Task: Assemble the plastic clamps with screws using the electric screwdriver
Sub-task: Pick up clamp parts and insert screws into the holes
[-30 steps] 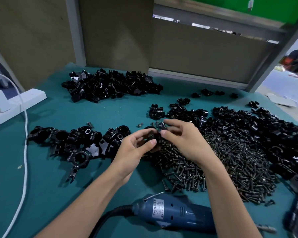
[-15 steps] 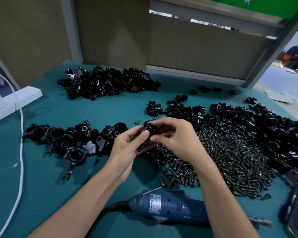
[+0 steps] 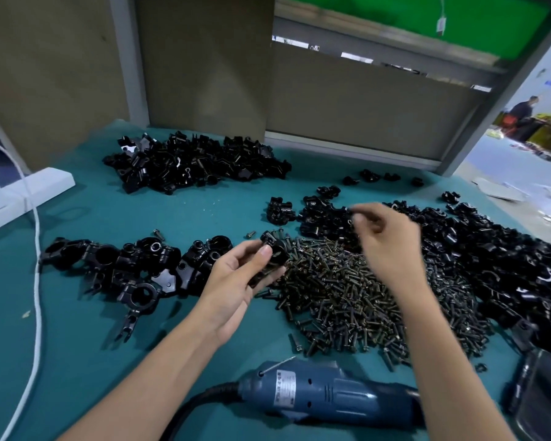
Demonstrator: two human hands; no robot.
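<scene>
My left hand (image 3: 236, 281) grips a black plastic clamp (image 3: 272, 249) just above the left edge of the heap of dark screws (image 3: 357, 288). My right hand (image 3: 385, 237) hovers over the far side of that heap, beside loose black clamp parts (image 3: 328, 218); its fingertips are pinched and blurred, and I cannot tell if anything is between them. The blue electric screwdriver (image 3: 325, 396) lies on the green table at the front, between my forearms, untouched.
Assembled clamps (image 3: 124, 268) lie in a row at the left. A pile of black parts (image 3: 194, 163) sits at the back, a bigger one (image 3: 506, 268) on the right. A white cord (image 3: 37, 281) runs down the left side; a dark tray (image 3: 544, 396) is at the front right.
My right hand has let go of the clamp and moved right and away toward the loose parts. My left hand still holds the clamp, now alone.
</scene>
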